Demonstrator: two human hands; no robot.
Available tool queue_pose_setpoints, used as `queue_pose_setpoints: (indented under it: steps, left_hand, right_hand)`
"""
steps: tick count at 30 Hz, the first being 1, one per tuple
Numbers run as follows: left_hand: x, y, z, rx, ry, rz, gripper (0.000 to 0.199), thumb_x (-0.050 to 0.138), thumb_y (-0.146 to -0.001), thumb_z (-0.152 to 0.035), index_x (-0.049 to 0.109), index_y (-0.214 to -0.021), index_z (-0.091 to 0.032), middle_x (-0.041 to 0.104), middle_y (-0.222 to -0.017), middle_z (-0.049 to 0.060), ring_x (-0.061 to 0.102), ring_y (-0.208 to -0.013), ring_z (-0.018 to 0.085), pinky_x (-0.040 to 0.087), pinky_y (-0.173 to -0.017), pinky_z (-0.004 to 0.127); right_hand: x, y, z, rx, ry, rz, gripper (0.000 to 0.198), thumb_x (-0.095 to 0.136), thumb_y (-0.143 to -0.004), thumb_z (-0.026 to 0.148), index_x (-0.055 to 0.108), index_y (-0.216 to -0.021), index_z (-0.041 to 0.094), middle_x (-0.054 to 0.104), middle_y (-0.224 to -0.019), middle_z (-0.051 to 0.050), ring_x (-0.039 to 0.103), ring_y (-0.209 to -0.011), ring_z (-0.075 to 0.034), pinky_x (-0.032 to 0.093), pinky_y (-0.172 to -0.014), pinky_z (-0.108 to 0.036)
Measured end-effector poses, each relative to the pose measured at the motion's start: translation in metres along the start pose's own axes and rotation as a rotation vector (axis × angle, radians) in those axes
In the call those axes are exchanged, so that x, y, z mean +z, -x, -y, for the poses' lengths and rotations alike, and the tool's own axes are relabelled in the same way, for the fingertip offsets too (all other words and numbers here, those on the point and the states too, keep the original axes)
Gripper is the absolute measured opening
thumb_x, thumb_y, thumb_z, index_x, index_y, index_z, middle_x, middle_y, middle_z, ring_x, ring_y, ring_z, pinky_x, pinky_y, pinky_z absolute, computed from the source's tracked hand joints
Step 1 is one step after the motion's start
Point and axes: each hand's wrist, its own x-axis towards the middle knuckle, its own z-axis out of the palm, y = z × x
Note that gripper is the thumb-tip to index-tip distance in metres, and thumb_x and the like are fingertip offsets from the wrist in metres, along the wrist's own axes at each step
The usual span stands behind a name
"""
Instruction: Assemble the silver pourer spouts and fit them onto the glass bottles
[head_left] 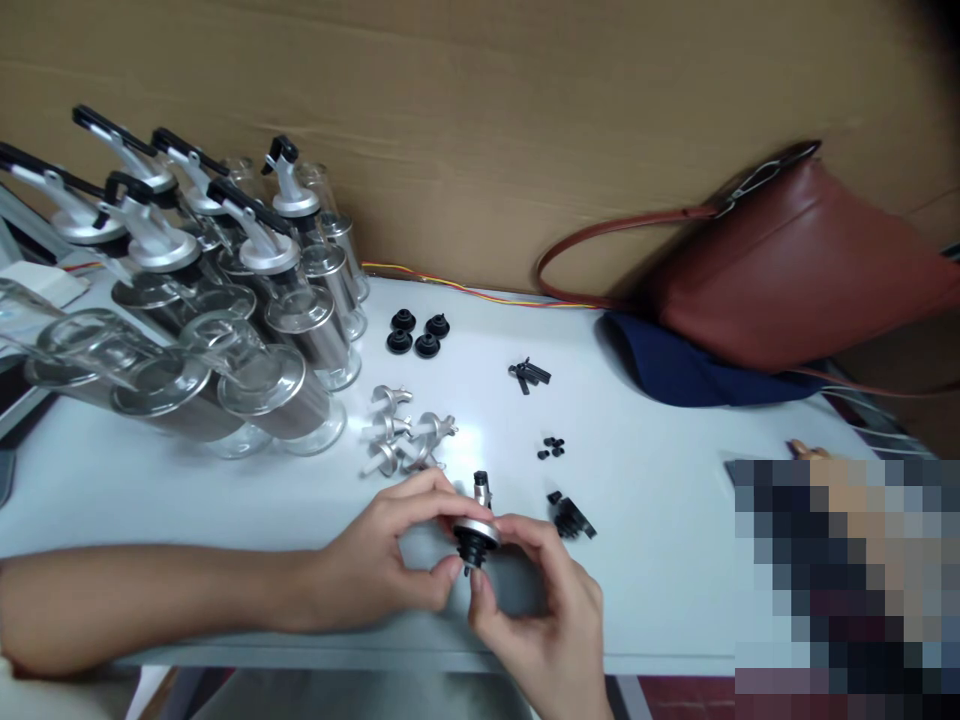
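Note:
Near the table's front edge, my left hand [405,540] and my right hand [544,590] both grip a bottle pourer [477,535]. It has a silver disc, a black ribbed stopper below and a short spout with a black tip above. Fingers of both hands rest along the disc, with the thumbs at the stopper's lower end. Just beyond my left hand lie several silver pourer bodies [390,428]. Black rubber stoppers [427,345] sit farther back. To the right are thin black levers [531,374], tiny black caps [553,447] and a pile of black pieces [573,518].
Several glass bottles with metal sleeves [274,390] crowd the left, some topped with pourers [266,250]. A brown bag [795,270] rests on dark blue cloth [675,370] at the back right. Cardboard [465,130] stands behind the white table [660,560]. Another person's hand [808,450] shows at right.

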Motion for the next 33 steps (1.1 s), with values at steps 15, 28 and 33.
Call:
queue_pose_setpoints:
  steps: [15, 28, 33]
  left_hand:
    - [-0.0006, 0.0038, -0.0014, 0.010, -0.015, -0.011, 0.035, 0.060, -0.089, -0.017, 0.054, -0.120, -0.033, 0.056, -0.106, 0.002, 0.056, -0.100, 0.017, 0.049, -0.089, 0.032]
    - [0.0034, 0.0051, 0.0024, -0.042, 0.121, -0.104, 0.036, 0.057, -0.091, -0.012, 0.050, -0.120, -0.033, 0.055, -0.105, 0.000, 0.056, -0.095, 0.012, 0.047, -0.088, 0.027]
    - [0.0028, 0.0025, 0.0004, -0.020, 0.141, -0.049, 0.029, 0.058, -0.090, -0.013, 0.056, -0.114, -0.030, 0.053, -0.110, 0.001, 0.054, -0.103, 0.013, 0.049, -0.089, 0.026]
  right_hand:
    - [0.0000, 0.0023, -0.0003, 0.019, -0.094, -0.001, 0.034, 0.057, -0.080, 0.016, 0.053, -0.113, 0.026, 0.071, -0.095, 0.000, 0.072, -0.083, -0.012, 0.058, -0.078, -0.017]
    - [-0.0004, -0.0002, -0.0022, 0.025, -0.158, 0.055, 0.038, 0.062, -0.085, 0.014, 0.058, -0.119, 0.030, 0.072, -0.106, 0.001, 0.070, -0.095, -0.013, 0.058, -0.085, -0.020]
    - [-0.0015, 0.0063, -0.0056, 0.082, -0.149, 0.046, 0.042, 0.058, -0.088, 0.016, 0.057, -0.126, 0.032, 0.074, -0.111, 0.000, 0.073, -0.094, -0.014, 0.059, -0.081, -0.020]
